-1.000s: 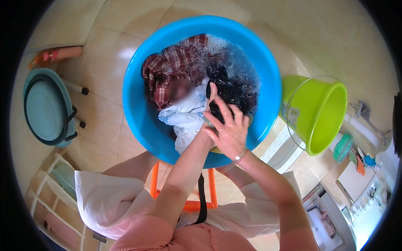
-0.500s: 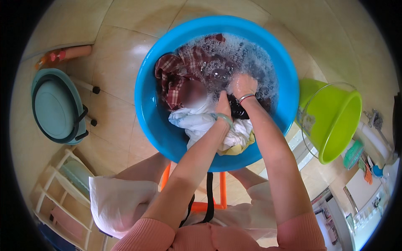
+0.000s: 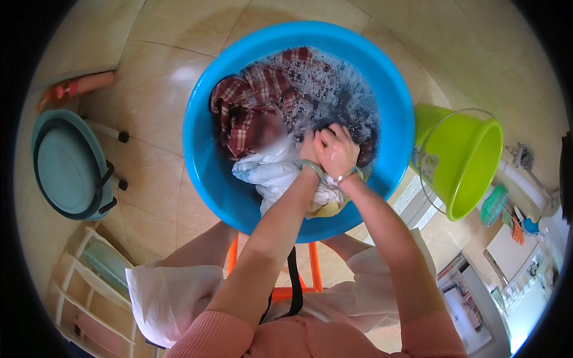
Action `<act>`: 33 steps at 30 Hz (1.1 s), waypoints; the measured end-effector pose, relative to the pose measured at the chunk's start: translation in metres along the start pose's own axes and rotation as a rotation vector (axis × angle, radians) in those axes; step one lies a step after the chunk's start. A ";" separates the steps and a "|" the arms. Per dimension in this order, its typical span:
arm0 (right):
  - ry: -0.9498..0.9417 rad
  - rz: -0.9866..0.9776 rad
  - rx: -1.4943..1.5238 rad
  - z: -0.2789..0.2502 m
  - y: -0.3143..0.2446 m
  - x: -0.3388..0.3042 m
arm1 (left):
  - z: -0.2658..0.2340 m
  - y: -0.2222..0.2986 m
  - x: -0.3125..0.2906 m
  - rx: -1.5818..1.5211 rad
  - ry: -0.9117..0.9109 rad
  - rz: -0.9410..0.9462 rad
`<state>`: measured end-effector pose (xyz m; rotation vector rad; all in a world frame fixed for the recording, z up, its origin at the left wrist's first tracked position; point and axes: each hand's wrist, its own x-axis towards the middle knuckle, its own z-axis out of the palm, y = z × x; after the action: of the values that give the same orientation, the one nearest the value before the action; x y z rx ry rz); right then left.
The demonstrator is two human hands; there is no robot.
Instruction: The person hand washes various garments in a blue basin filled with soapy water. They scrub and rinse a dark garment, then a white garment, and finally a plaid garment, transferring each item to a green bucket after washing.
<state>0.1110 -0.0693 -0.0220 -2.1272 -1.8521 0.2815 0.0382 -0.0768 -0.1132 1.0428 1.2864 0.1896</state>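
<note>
- While both forearms are stretched forward over the blue basin [image 3: 397,119], the left hand [image 3: 308,148] and right hand [image 3: 337,150] are brought together in the suds.
- The right fingers are curled downward, and the left hand is partly covered; how tightly either is closed, and on what, cannot be told.
- Dark cloth [image 3: 367,150] is soaked beside the right hand; white cloth [image 3: 271,170] is bunched beneath the left wrist, plaid cloth [image 3: 265,83] beyond.
- The tiled floor [image 3: 152,113] is flanked by a green bucket [image 3: 437,152] and a teal basin [image 3: 68,170].
</note>
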 end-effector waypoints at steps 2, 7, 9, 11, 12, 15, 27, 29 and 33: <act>0.018 -0.074 -0.057 0.016 0.003 0.017 | 0.006 -0.015 0.011 -0.588 0.068 -0.088; -0.339 0.002 -0.209 0.044 0.023 0.060 | 0.013 0.001 0.009 -1.125 0.369 -0.450; -0.423 -0.032 -0.194 0.055 0.044 0.070 | 0.016 0.016 0.010 -0.834 0.551 -0.532; -0.478 -0.038 -0.287 0.061 0.046 0.081 | 0.014 -0.002 0.021 -0.777 0.451 -0.557; -0.628 0.040 -0.327 0.056 0.045 0.089 | 0.010 0.004 0.022 -0.748 0.393 -0.572; -0.486 0.014 -0.369 0.049 0.046 0.074 | 0.017 0.021 0.016 -0.732 0.483 -0.515; 0.033 -0.052 0.288 -0.024 -0.011 -0.025 | 0.011 0.005 -0.004 -1.447 -0.064 -0.078; 0.086 -0.018 0.173 0.003 -0.002 -0.001 | 0.009 -0.016 -0.003 -1.668 -0.179 -0.128; 0.047 -0.088 -0.054 0.048 0.016 0.046 | 0.003 0.003 0.013 -0.652 0.333 -0.260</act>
<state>0.1165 -0.0207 -0.0706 -2.0610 -1.9409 0.1619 0.0464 -0.0689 -0.1201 0.2880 1.4990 0.5586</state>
